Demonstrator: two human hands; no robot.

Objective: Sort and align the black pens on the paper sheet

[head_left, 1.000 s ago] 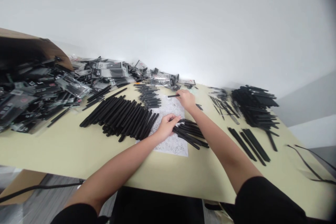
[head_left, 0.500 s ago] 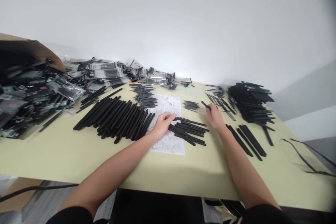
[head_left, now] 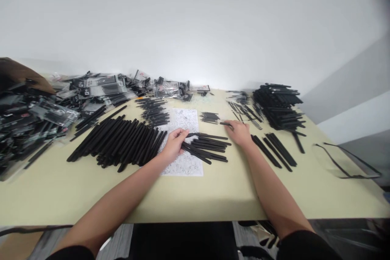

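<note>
My left hand [head_left: 175, 145] is closed on a few black sticks [head_left: 197, 154], which fan out to the right over the edge of a white patterned sheet [head_left: 183, 170]. More black sticks lie just beside them. My right hand [head_left: 239, 132] pinches a short black piece [head_left: 226, 124] that points left. Close to that piece is a small group of thin black pieces [head_left: 210, 117]. A large row of thick black sticks [head_left: 112, 140] lies left of my left hand, with a stack of thinner pieces [head_left: 154, 111] behind it.
Clear packets with black contents [head_left: 103, 87] are heaped along the back left, by a brown box [head_left: 27, 75]. Black pieces are piled [head_left: 277, 103] at the back right. Loose black strips [head_left: 280, 148] lie right of my forearm, and glasses [head_left: 350, 162] rest at the far right.
The view has shifted, so the table's contents appear further left. My right hand has turned the short black piece closer to level. My left hand still holds its sticks.
</note>
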